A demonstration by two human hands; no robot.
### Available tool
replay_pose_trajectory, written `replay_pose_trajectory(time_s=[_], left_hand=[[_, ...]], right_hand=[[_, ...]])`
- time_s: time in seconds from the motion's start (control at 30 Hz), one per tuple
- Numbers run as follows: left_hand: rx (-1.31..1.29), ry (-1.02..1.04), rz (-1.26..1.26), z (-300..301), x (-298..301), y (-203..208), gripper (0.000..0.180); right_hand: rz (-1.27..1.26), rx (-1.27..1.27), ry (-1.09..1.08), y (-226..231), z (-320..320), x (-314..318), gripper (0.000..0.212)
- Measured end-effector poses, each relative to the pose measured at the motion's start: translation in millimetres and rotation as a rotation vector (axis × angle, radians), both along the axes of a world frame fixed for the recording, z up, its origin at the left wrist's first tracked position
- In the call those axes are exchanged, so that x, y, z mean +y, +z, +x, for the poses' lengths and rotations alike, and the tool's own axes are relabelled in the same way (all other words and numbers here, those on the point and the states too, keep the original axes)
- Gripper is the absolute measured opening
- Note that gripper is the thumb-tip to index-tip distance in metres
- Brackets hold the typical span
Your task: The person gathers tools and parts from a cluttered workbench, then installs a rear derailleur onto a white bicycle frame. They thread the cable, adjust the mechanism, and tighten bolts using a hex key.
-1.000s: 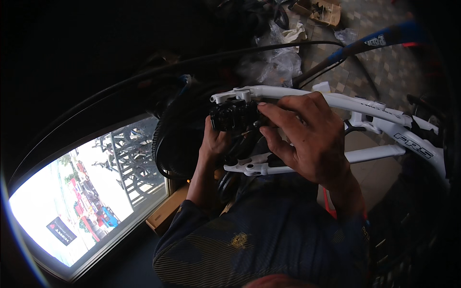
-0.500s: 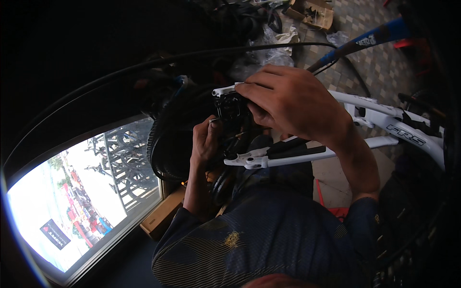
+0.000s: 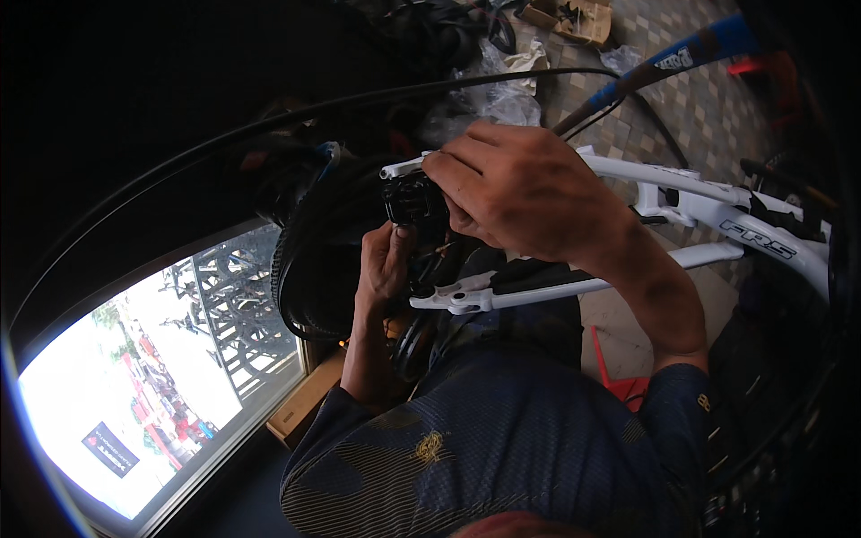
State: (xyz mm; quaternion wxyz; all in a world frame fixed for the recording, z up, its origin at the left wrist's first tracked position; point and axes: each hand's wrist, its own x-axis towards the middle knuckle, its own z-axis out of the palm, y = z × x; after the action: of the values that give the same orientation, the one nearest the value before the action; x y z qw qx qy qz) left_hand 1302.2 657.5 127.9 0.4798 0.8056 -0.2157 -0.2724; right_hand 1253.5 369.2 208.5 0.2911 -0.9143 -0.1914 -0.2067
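A white bicycle frame reaches in from the right, with two arms running left. My right hand is closed around the left end of the far arm, fingertips on the white tube. Against that end sits a compact black bicycle part, possibly a derailleur or brake caliper; shadow keeps its kind unclear. From below, my left hand pinches its lower edge between thumb and fingers; the fingers are mostly hidden. Nearer my body, the other arm's end shows a slotted, holed tip that neither hand touches.
A black tyre stands left of my left hand. A long black cable arcs over the work. A blue tube slants in at upper right. Clear plastic bags and a cardboard box lie beyond. A bright window is at left.
The far arm's end, the black part and my right hand have shifted slightly left in the picture. Both hands keep their grip.
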Motion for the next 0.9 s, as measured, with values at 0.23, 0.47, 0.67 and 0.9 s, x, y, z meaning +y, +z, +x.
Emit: replay_pose_trajectory(time_s=[0.23,0.47,0.67,0.9], left_hand=[[0.015,-0.010,0.013,2.2,-15.0,3.5,0.051],[0.184,0.130,-0.288,-1.6,-20.5,-13.8,0.033],[0.027,0.156,-0.247,-8.9,-8.9,-33.9,0.040],[-0.005,0.172,-0.130,-7.6,10.3,-42.7,0.034]], right_hand=[[0.101,0.040,-0.019,0.2,-9.5,-5.3,0.032],[0.198,0.089,-0.256,5.7,-62.1,-30.8,0.062],[0.270,0.216,-0.301,-34.6,-96.3,-18.0,0.051],[0.327,0.302,-0.347,-52.5,-103.7,-10.2,0.047]])
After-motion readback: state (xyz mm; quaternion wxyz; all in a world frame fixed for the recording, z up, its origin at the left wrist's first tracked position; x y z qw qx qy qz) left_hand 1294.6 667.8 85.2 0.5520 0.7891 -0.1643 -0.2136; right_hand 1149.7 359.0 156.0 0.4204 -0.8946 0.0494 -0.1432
